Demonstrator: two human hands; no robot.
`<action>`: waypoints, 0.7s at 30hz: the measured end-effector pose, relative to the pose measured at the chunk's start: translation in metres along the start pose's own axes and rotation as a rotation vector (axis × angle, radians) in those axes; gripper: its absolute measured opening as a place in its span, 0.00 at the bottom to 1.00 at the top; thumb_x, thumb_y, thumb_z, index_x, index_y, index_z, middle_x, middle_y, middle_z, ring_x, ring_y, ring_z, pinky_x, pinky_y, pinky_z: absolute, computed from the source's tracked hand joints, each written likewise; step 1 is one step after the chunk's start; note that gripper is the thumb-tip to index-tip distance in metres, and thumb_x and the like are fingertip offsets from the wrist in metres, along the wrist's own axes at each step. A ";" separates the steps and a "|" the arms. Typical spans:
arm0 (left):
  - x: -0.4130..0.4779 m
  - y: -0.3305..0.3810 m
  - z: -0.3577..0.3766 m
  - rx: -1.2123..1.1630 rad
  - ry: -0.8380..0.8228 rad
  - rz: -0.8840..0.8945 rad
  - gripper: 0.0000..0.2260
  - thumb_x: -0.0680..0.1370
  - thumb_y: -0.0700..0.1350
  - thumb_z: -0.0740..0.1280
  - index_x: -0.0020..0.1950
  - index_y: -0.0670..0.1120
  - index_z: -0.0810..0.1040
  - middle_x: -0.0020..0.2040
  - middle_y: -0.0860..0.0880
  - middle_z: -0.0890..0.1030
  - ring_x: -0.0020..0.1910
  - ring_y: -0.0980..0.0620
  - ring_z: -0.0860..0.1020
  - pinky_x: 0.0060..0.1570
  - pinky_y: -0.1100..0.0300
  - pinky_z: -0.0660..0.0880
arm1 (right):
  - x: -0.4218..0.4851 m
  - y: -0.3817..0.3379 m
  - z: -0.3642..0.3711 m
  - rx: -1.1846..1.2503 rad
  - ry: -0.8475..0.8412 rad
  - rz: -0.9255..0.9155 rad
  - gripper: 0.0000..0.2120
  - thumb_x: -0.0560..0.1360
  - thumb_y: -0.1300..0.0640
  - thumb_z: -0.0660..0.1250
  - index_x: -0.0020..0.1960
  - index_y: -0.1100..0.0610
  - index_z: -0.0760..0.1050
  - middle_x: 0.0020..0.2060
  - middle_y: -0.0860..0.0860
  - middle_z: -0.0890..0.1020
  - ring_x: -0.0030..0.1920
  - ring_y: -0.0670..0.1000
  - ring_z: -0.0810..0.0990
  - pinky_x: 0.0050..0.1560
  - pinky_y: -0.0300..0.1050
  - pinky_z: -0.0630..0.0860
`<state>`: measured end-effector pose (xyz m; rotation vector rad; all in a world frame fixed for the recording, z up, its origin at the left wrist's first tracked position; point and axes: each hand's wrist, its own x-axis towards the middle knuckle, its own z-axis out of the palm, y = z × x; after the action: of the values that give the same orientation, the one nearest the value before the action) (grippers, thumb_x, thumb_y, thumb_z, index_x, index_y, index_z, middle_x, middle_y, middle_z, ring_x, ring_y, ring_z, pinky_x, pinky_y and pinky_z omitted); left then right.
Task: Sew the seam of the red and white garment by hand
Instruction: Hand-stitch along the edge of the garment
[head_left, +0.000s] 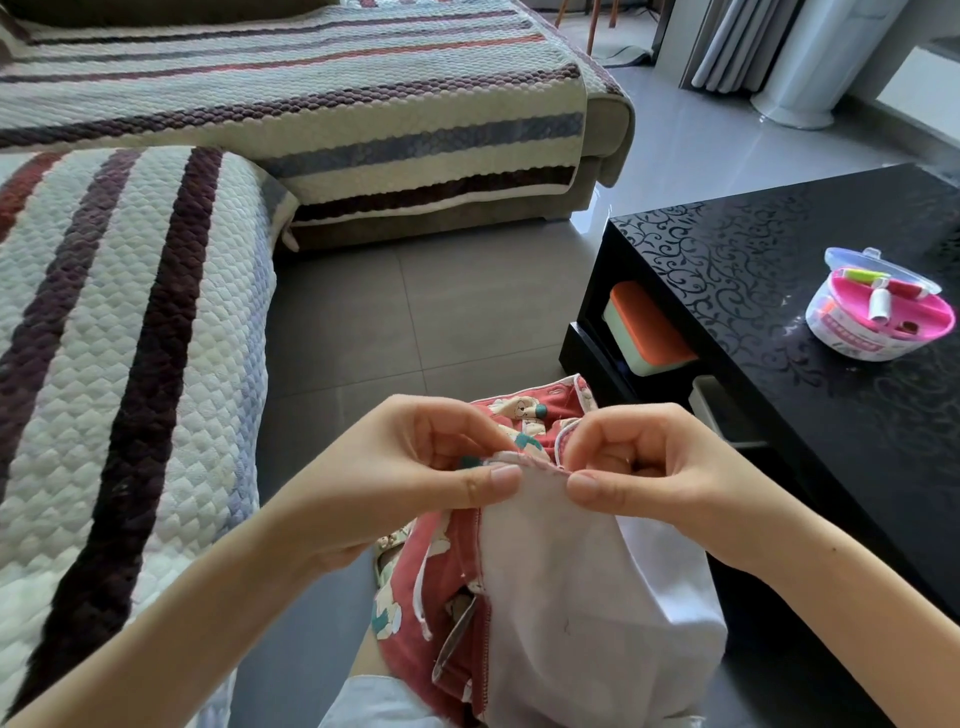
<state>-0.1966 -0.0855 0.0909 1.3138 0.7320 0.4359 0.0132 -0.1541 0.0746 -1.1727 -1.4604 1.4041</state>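
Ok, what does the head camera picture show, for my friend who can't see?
A person's left hand and right hand pinch the top seam of a red and white garment over their lap. A pink sewing kit sits on a black table to the right, a striped sofa to the left.
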 end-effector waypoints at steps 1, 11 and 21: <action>-0.001 0.000 0.000 0.014 0.010 0.011 0.03 0.68 0.37 0.75 0.40 0.40 0.84 0.36 0.46 0.83 0.35 0.55 0.81 0.35 0.68 0.75 | 0.000 -0.002 -0.002 -0.017 0.002 -0.002 0.06 0.68 0.55 0.74 0.34 0.52 0.78 0.28 0.60 0.64 0.30 0.49 0.61 0.30 0.36 0.59; -0.001 0.004 0.008 0.021 -0.011 0.015 0.03 0.68 0.38 0.69 0.37 0.45 0.82 0.33 0.50 0.80 0.34 0.58 0.76 0.36 0.69 0.72 | 0.003 -0.007 0.002 -0.010 -0.011 0.024 0.03 0.68 0.57 0.73 0.40 0.53 0.79 0.27 0.60 0.59 0.28 0.55 0.57 0.30 0.38 0.55; -0.006 0.002 0.010 0.167 0.058 0.142 0.04 0.66 0.43 0.77 0.36 0.47 0.84 0.32 0.54 0.82 0.32 0.60 0.78 0.33 0.70 0.72 | -0.006 -0.022 0.006 -0.151 0.072 -0.001 0.11 0.66 0.65 0.77 0.31 0.56 0.76 0.21 0.43 0.62 0.22 0.41 0.58 0.25 0.29 0.58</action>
<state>-0.1934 -0.0965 0.0951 1.5215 0.7385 0.5375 0.0069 -0.1605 0.0968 -1.3027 -1.5370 1.2549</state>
